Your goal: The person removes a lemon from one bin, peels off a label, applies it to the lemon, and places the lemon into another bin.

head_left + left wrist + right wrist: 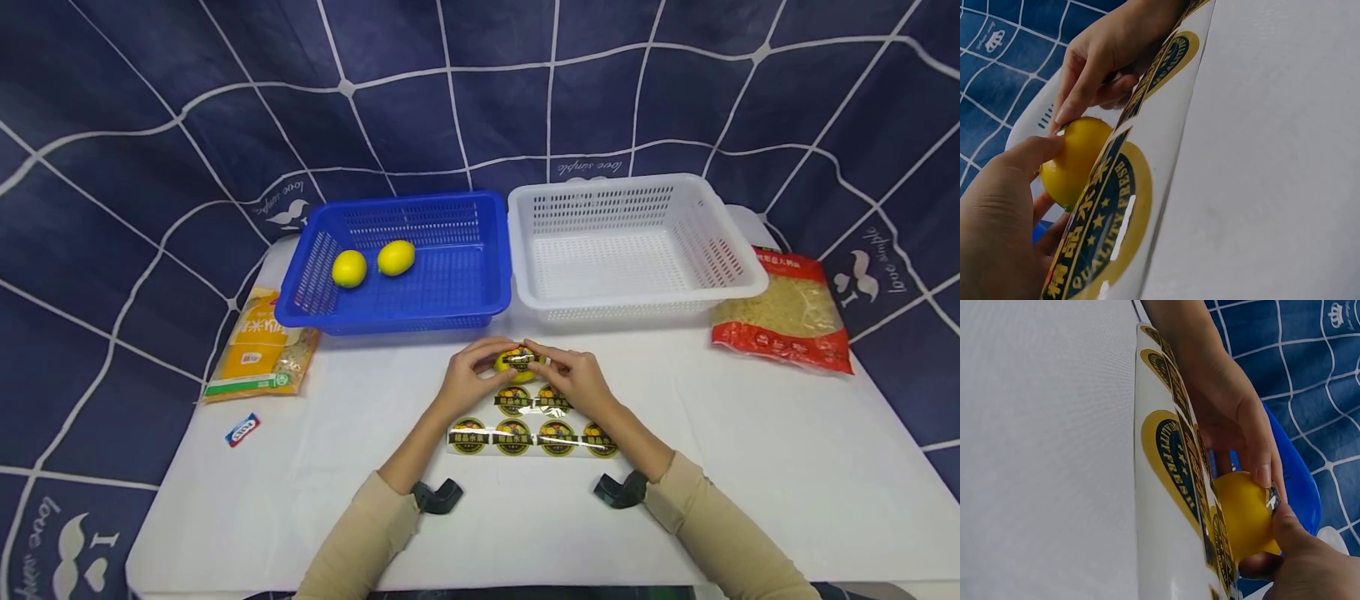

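A yellow lemon with a round black-and-gold sticker on its upper side is between my two hands, just beyond the sticker sheet. My left hand grips the lemon from the left, thumb on the near side and fingers round the far side. From the right, my right hand has its thumb and fingertips on the sticker's edge against the fruit. In the right wrist view the lemon shows a shiny bit of the sticker under the thumbs. Several more round stickers remain on the sheet.
Behind the hands, a blue basket holds two lemons. To its right stands a white basket. A yellow grain bag and a small red-and-blue packet lie left; a red pasta bag lies right.
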Available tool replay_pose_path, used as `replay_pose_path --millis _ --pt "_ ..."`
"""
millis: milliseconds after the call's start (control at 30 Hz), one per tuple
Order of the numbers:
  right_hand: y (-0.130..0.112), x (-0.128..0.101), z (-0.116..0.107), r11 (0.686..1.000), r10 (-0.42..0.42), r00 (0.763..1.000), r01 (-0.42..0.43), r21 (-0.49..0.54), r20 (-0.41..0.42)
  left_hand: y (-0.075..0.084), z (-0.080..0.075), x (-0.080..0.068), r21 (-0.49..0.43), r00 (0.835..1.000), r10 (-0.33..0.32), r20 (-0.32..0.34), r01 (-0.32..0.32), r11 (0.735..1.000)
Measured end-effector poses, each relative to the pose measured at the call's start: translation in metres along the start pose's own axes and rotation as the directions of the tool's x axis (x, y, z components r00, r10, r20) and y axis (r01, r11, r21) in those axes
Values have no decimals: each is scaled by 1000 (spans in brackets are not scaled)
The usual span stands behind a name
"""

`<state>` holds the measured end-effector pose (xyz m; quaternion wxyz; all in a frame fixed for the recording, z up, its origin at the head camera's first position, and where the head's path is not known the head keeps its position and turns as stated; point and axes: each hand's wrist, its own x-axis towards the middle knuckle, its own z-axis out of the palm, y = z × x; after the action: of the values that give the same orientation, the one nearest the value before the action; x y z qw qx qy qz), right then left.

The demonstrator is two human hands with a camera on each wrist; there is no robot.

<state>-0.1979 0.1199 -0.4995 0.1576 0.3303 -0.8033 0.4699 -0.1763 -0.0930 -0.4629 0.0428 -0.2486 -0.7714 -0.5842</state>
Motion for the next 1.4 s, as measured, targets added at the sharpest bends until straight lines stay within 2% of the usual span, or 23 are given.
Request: replay_pose_path --millis 233,467,533,633,700,733,767,833,933,1000,1033,1133,1200,1233,1333,1400 --pt "-3 3 -1 999 17 1000 -18 43 23 2 1 1 17 1000 19 3 -19 1000" --pt "-4 1 -3 999 22 999 -23 25 28 1 5 0 117 998 68 3 -68 991" --pt "-14 4 -8 998 46 999 -46 40 0 2 5 1 134 997 80 6 -80 988" --pt "-27 12 -20 996 80 985 -75 37 -152 -8 5 2 148 997 79 16 -80 986" --pt "-32 17 -31 995 101 945 -100 21 -312 -19 6 2 168 997 77 23 -80 983" --pt "-28 18 -36 993 111 907 -115 12 -406 -25 6 2 178 997 76 24 -79 981" --pt "-23 18 -42 990 127 861 -139 11 -492 -31 6 1 187 997 77 27 -81 979" --pt "-15 18 -55 979 176 754 -201 33 -633 -38 5 0 206 996 86 35 -91 974" --pt "-7 17 -72 948 265 597 -305 91 -757 -39 4 -1 207 994 90 59 -101 973" --pt "-2 15 -81 920 313 521 -373 118 -794 -39 3 -1 206 993 89 83 -105 973" --pt "0 14 -84 905 334 492 -405 128 -804 -39 2 -1 205 992 85 95 -103 973" --pt "6 12 -93 859 385 437 -491 143 -813 -39 1 0 204 989 70 129 -96 974" --pt "11 11 -98 840 422 423 -514 171 -802 -38 1 0 209 987 63 150 -94 973" --pt "13 11 -101 838 441 424 -509 194 -791 -39 0 0 213 985 62 158 -95 972" --pt "17 11 -107 841 518 422 -410 353 -744 -38 0 0 231 984 65 167 -103 967" --pt "18 12 -110 820 572 416 -305 484 -707 -39 0 0 239 984 71 161 -109 965"
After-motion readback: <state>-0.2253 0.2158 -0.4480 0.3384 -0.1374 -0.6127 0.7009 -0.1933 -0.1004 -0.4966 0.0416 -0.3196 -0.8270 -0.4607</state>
